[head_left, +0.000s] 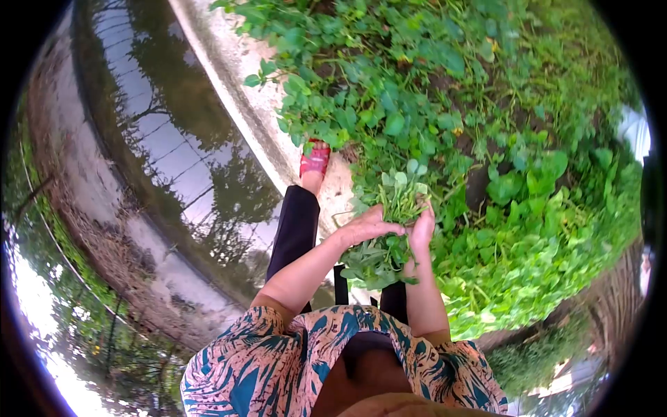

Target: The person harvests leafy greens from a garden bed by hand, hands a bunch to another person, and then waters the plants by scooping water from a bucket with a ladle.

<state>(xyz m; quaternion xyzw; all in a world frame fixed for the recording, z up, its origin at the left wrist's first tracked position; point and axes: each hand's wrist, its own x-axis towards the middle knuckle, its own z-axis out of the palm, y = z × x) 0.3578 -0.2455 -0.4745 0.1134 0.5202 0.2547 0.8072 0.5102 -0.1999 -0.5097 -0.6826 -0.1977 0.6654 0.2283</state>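
Head view, looking down: the largest thing is the bed of green plants [389, 104], filling the upper middle and right. To the left lies the water [174, 139], with sky and branches reflected in it. Nearer the camera is the patterned shirt [243, 365], its short sleeves ending well clear of the leaves. A pale ledge [253, 128] runs between water and bed, apparently serving as an edge that keeps the two apart, and a dark trouser leg [295, 222] stretches along it.

The bunch of leafy stems [403, 203] is in front of the body, between the two hands and over the gap between the legs, probably held close there so both hands can share it. Some leaves rise above the hands; others hang below them.

The left hand [365, 228] is closed about the stems, thumb laid across them, most of its fingers hidden by greenery. The right hand [422, 226] curls around the other side, palm turned inward, likely to stop loose stems slipping out; how tightly it presses I cannot tell. Smallest, a red shoe [315, 158] is planted on the ledge beside the leaves, presumably for firm footing.
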